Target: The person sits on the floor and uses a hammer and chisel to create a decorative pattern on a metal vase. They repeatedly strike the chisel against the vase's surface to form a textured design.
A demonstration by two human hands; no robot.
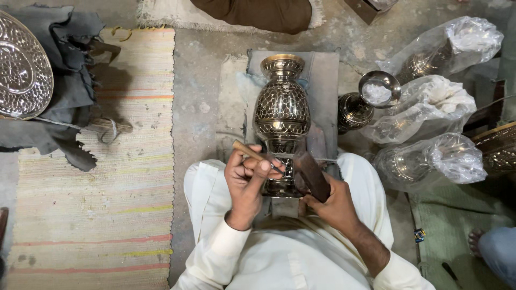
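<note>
A person in white clothes sits on the floor, seen from above, with an engraved brass vase lying lengthwise in front of their lap, its mouth pointing to the far side. The vase rests on a grey pad on the concrete floor.

The left hand has its fingers clenched around a thin wooden-handled chisel, with the tip set against the vase's narrow foot, near the lap. The right hand grips a dark wooden mallet, fingers wrapped around its lower end; the mallet's upper end sits just beside the vase foot, to its right.

To the right of the vase stands a smaller engraved vase with a shiny round bowl at its top. Further right lie 3 more vases wrapped in clear plastic bags, packed close together.

On the left, a striped woven rug covers the floor. At the far left, a large engraved metal tray rests on a dark cloth. At the near right edge, another person's bare foot shows on a green mat.
</note>
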